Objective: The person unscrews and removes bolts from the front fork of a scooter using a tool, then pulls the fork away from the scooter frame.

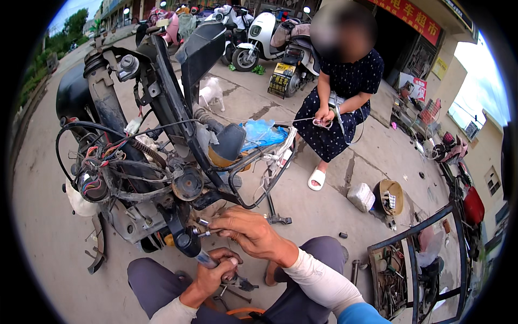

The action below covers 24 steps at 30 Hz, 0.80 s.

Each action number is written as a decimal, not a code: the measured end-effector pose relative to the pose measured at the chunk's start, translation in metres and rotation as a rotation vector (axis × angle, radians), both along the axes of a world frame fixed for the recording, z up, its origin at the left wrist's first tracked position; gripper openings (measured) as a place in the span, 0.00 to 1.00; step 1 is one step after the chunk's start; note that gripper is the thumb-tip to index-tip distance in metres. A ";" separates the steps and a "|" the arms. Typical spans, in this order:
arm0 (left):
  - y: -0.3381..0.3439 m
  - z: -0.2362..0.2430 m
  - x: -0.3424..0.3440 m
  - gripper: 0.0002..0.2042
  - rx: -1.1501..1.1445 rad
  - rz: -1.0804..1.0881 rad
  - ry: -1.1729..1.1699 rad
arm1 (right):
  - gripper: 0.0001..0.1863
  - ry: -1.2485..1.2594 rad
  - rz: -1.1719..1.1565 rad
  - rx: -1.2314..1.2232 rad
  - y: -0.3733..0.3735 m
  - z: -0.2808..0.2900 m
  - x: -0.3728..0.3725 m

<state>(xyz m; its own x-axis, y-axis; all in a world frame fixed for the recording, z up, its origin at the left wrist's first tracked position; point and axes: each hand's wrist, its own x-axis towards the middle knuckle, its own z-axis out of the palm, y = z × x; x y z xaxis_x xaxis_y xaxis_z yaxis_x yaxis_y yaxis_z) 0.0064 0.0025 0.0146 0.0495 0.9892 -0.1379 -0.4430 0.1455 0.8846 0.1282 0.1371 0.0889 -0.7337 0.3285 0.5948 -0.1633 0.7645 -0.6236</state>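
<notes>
Pale sleeves (324, 283) reach in from 5 and 7 o'clock. Toward 7 o'clock, the left hand (211, 274) is closed around the tube (205, 258), just below the clamp (188, 241). At 6 o'clock, the right hand (253, 232) is nearly closed, thumb and fingers pinching a small metal piece (202, 234) at the clamp; bolt or tool, I cannot tell. The stripped scooter (170, 105) stands from 8 to 11 o'clock, its wires (105, 162) tangled. One person (350, 78) sits between 1 and 2.
</notes>
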 end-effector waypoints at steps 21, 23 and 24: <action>0.000 -0.011 -0.001 0.04 -0.003 0.057 -0.065 | 0.19 -0.226 -0.063 -1.237 -0.045 0.031 0.000; 0.000 -0.011 -0.001 0.04 0.007 0.060 -0.074 | 0.19 -0.231 -0.102 -1.167 -0.051 0.036 0.000; 0.000 -0.012 0.000 0.04 0.008 0.054 -0.073 | 0.19 -0.235 -0.129 -1.141 -0.053 0.036 0.002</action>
<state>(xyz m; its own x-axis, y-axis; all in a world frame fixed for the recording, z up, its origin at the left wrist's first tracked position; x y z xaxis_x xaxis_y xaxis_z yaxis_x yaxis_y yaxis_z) 0.0068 0.0025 0.0027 0.0060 0.9917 -0.1282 -0.5136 0.1130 0.8506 0.1302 0.0843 0.1249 -0.7086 0.6641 -0.2384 0.0852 -0.2549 -0.9632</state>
